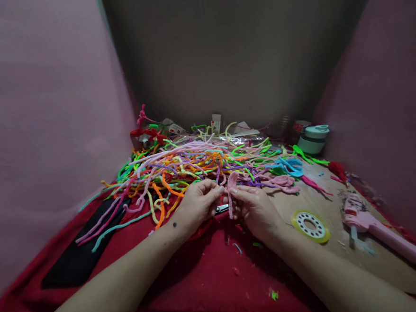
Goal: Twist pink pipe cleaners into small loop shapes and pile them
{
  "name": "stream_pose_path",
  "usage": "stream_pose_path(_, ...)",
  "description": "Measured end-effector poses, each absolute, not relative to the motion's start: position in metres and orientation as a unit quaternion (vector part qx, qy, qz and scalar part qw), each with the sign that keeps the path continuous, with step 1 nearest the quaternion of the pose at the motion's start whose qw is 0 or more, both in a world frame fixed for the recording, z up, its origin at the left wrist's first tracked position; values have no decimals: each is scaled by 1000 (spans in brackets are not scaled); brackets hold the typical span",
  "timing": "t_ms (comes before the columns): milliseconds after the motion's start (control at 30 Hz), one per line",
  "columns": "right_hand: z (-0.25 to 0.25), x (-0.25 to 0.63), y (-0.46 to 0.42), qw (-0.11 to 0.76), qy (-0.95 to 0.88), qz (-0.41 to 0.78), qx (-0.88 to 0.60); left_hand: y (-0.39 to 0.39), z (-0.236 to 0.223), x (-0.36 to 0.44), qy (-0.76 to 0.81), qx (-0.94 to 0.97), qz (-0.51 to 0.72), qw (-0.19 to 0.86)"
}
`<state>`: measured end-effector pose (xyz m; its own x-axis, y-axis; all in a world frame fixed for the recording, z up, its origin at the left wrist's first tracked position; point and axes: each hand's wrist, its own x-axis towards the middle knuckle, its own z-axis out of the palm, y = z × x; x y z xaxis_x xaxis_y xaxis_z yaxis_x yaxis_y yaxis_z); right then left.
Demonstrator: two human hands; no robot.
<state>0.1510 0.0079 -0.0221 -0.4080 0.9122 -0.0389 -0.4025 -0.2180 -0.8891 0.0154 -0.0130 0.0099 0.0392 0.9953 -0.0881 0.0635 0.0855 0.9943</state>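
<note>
Pinched between the fingertips of both hands is a pink pipe cleaner, its upper part bent into a narrow loop and a straight end hanging down. My left hand grips it from the left with thumb and forefinger. From the right, my right hand has thumb and fingers closed on it. Just below and between the hands lie scissors, partly hidden by the fingers. Behind them spreads a tangled heap of many-coloured pipe cleaners. A pink looped pipe-cleaner shape rests right of the heap.
On the brown board at right lie a yellow tape roll and a pink glue gun. A mint-lidded container stands at the back. A flat black object lies left on the red cloth. Pink walls flank both sides.
</note>
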Motion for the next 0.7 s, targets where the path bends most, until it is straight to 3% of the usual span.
stream_pose_path(300,-21,152,8,464,-442,707,-300,-11,8,13,528,527,436,503)
stream_pose_path(467,-22,151,8,460,-463,683,-328,-6,8,7,521,577,478,409)
stream_pose_path(700,-22,150,6,436,-507,651,-360,-6,9,7,489,595,443,459)
